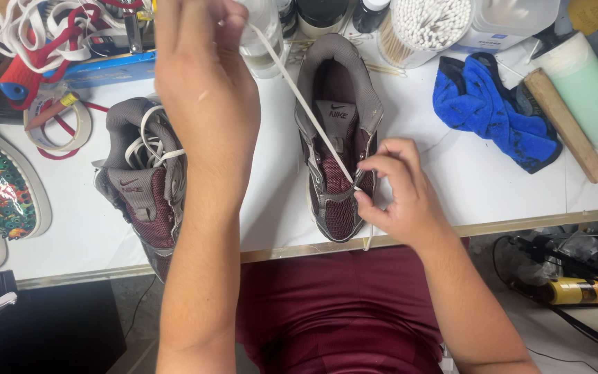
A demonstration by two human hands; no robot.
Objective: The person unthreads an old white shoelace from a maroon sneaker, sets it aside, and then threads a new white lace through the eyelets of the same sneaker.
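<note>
The left hand (205, 90) is raised over the far side of the desk (465, 180), its grip closed on the far end of a white lace (306, 104) that runs taut and slanting down to a grey and maroon shoe (338, 138). That shoe stands near the middle of the desk, toe toward the near edge. The right hand (399, 190) rests against the shoe's right side, fingertips pinched on the lace at an eyelet. A second matching shoe (143, 180) lies to the left, loose laces heaped on its tongue. A blue cloth (493, 111) lies far right, beside a wooden stick (565, 125) and a tub of cotton swabs (427, 24).
</note>
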